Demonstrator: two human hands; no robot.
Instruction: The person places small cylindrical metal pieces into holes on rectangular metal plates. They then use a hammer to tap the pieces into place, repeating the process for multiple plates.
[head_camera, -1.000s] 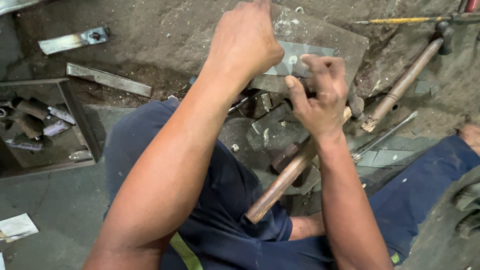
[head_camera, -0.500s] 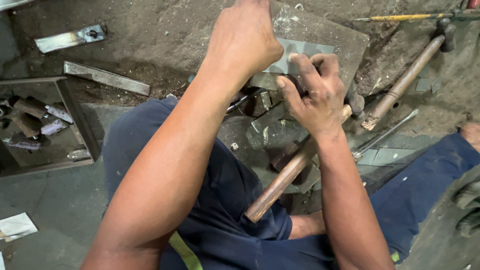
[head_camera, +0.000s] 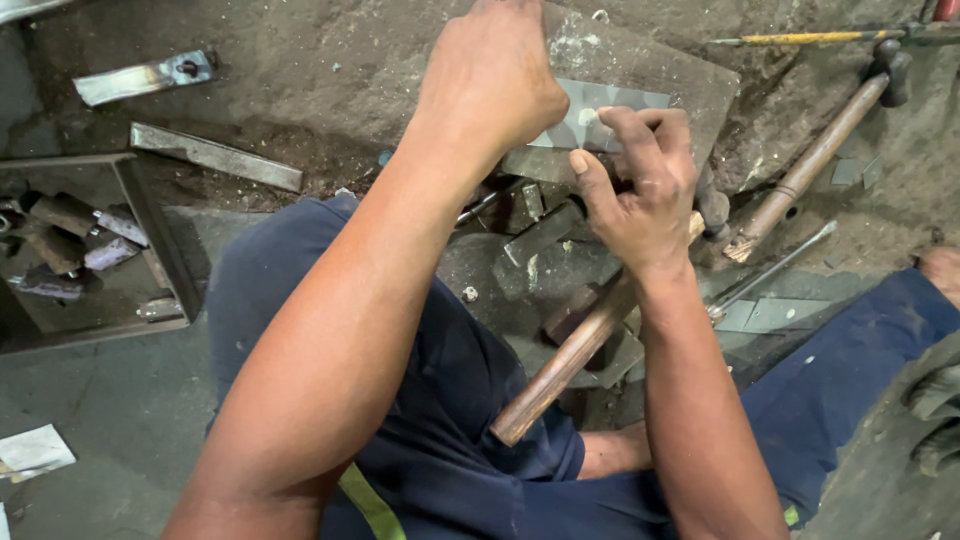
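**Hammer in hand over a thin metal strip on the block**

While I scan from the left edge, I first meet a shallow metal tray (head_camera: 150, 240) holding rusty short bars, with two flat steel offcuts (head_camera: 215, 157) lying on the dirt floor above it. Moving across, my left hand (head_camera: 490, 80) comes next: it is curled downward, pressing on the near end of a thin grey metal strip (head_camera: 610, 105), though I cannot tell from here whether the fingers pinch it or merely bear down. That strip lies flat on a grimy stone slab (head_camera: 690, 85) near the top centre of the view. Just to the right, my right hand (head_camera: 640, 195) is wrapped closed around a wooden-handled hammer (head_camera: 570, 355), gripped high up near the head, the handle trailing back toward my lap; the head itself is hidden under the palm. Small steel blocks (head_camera: 540, 235) sit between the hands and my knee. Further right, a second hammer (head_camera: 815, 160) lies on the ground, a yellow-handled tool (head_camera: 800, 38) above it.

As I judge it, good work here means keeping the strip pinned flat with the left fingers well clear of the strike point, and using short, controlled taps, since the choked-up grip suits precision, not force.
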